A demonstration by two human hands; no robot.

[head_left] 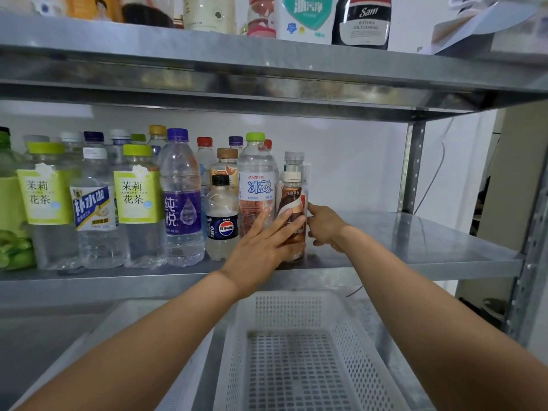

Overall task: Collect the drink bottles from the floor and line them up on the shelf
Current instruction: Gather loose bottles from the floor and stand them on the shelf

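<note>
A small brown drink bottle with a white cap (292, 200) stands at the right end of the bottle row on the metal shelf (415, 241). My left hand (261, 244) lies flat across its front with straight fingers, which also reach the clear water bottle (256, 185) beside it. My right hand (326, 226) is at the brown bottle's right side, index finger against it and the other fingers curled. To the left stand a small Pepsi bottle (222, 221), a purple-labelled water bottle (182, 203) and jasmine tea bottles (136, 200).
A white perforated plastic basket (296, 351) sits below my arms, with nothing in it. The shelf's right part is bare metal up to the upright post (412, 164). Cleaning products (360, 22) stand on the shelf above.
</note>
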